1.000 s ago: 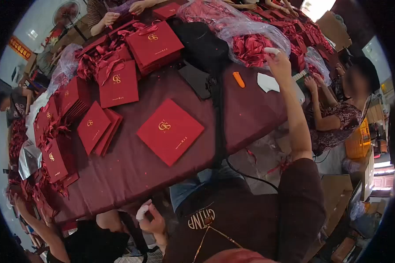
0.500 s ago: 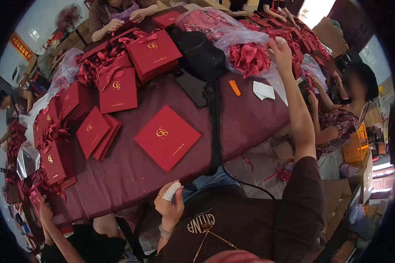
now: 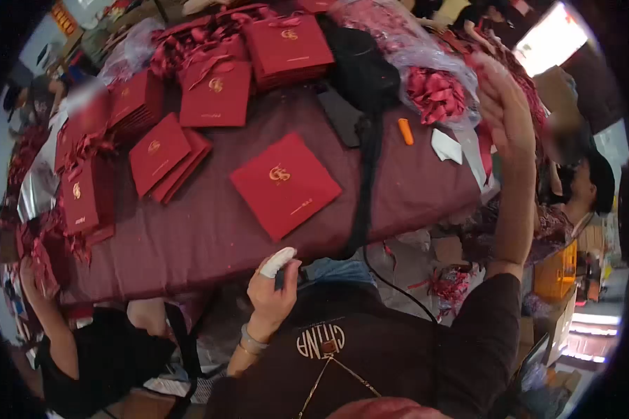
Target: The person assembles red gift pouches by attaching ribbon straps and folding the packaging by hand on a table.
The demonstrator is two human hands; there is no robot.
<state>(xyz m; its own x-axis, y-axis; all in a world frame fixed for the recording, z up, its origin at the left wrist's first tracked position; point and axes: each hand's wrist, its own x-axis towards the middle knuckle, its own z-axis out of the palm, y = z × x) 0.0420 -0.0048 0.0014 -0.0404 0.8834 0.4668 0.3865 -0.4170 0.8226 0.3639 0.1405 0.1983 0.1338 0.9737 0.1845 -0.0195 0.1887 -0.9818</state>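
Note:
A flat red square paper gift bag (image 3: 285, 185) with gold lettering lies turned on the maroon-covered table, facing me. My left hand (image 3: 272, 290) is just below the table's near edge, a white cover on one finger. Its thumb and covered finger stand apart, with nothing visible between them. At far right, my right hand (image 3: 502, 105) is stretched out beside a clear plastic bag holding a bundle of red ribbons (image 3: 437, 94). Its fingers are smeared by motion, and a red strip (image 3: 485, 150) shows just under it.
Stacked red gift bags (image 3: 217, 94) with ribbons fill the table's left and back. Near the middle are a black bag (image 3: 363, 66) with a long strap, an orange tool (image 3: 406, 131) and a white piece (image 3: 446, 145). Other people sit around; a person's hand (image 3: 31, 272) is at far left.
The view has shifted, so the table's things sit farther right and higher. My right hand has moved off the plastic bag to its right side. My left hand stays near the table edge.

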